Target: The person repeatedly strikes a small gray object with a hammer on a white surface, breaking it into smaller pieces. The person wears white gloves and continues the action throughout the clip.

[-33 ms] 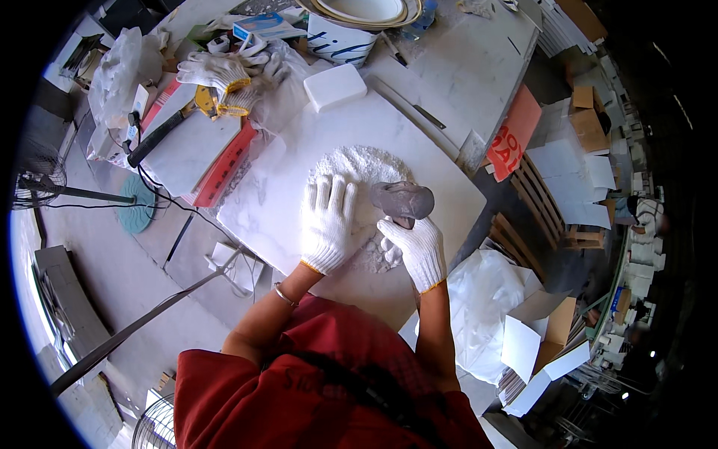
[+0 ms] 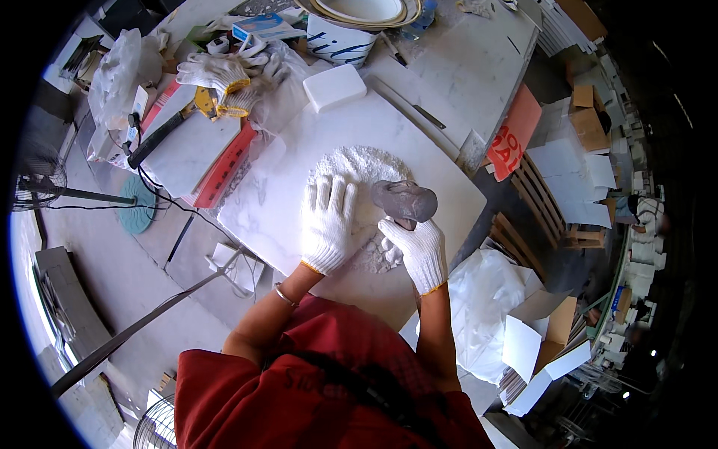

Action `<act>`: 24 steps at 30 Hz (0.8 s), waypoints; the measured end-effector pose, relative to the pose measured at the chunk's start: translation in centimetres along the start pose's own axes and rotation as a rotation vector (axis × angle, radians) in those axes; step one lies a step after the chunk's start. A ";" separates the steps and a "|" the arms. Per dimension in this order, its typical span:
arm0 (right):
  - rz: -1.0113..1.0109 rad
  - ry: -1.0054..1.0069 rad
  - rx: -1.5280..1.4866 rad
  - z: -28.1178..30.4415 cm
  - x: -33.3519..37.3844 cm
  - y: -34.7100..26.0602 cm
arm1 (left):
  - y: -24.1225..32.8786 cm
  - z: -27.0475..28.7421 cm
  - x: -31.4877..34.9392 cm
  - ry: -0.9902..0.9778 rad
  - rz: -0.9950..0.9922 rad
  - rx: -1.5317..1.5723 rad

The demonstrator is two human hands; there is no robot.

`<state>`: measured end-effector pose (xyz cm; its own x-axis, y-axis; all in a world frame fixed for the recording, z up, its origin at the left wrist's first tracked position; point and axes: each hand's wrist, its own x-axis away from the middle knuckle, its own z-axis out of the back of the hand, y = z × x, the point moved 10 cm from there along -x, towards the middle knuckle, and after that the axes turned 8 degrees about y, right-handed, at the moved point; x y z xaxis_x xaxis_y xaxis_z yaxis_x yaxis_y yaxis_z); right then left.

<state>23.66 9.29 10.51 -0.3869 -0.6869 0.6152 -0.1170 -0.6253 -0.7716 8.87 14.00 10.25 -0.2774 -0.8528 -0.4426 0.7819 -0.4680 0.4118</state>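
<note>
Right grip (image 2: 416, 249) closed round hammer (image 2: 407, 223); head (image 2: 404, 200) lies crosswise, right of left grip (image 2: 327, 227), extended flat on stone (image 2: 363, 162).

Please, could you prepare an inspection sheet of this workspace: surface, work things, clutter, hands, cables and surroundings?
Surface: pale slab, loose white bits on it.
Work things: rough white mass on the slab; dark-headed hammer.
Clutter: white block at the slab's far side; spare gloves and a black-handled tool piled at left.
Hands: both gloved; left hand flat on the mass, right hand gripping the hammer.
Cables: dark cable left of the slab; its ends are unclear.
Surroundings: open carton and plastic sheet at right; fan at far left.
</note>
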 end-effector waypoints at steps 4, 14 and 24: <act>0.248 0.045 0.346 -0.4 -3.5 2.9 | -0.2 -0.9 -0.1 -0.067 0.028 0.029; -0.040 0.009 0.102 -0.1 0.0 -0.3 | -0.4 -0.3 0.4 0.002 0.029 0.033; 0.245 0.017 0.542 -1.7 -4.7 2.3 | -0.8 -0.5 0.1 -0.006 0.026 -0.004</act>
<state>23.61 11.73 5.56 -0.3588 -0.8318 0.4235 0.4599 -0.5523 -0.6953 8.47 14.39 9.48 -0.2600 -0.8661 -0.4270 0.7910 -0.4447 0.4202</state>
